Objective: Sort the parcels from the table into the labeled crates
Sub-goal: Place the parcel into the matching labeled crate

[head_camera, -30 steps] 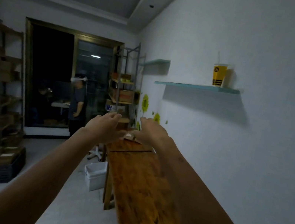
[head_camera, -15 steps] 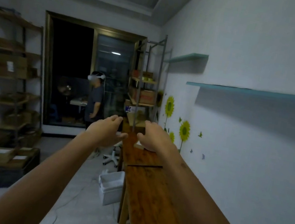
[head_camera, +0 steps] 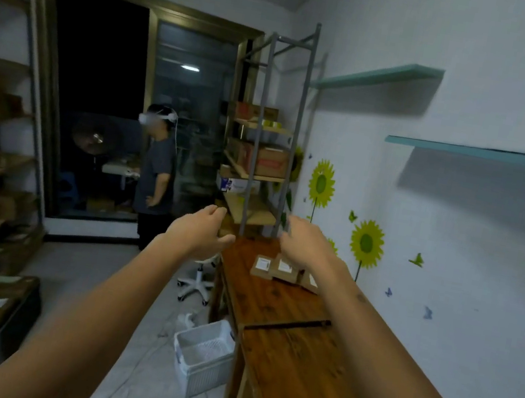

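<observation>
- Parcels (head_camera: 284, 269): three brown labelled packets in a row on the table (head_camera: 271, 301) by the wall, now in plain sight as the person has stepped closer; pickup is due next.
- Right hand (head_camera: 307, 244): just above the parcels, fingers loose, holding nothing.
- Left hand (head_camera: 201, 233): off the table's left edge, relaxed, unladen.

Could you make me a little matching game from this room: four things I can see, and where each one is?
Things:
1. brown parcels
2. white crate
3. office stool
4. sunflower stickers

Places:
A. on the wall
B. on the floor beside the near table
C. on the wooden table
D. on the floor beyond the white crate

Pairs: 1-C, 2-B, 3-D, 4-A
</observation>
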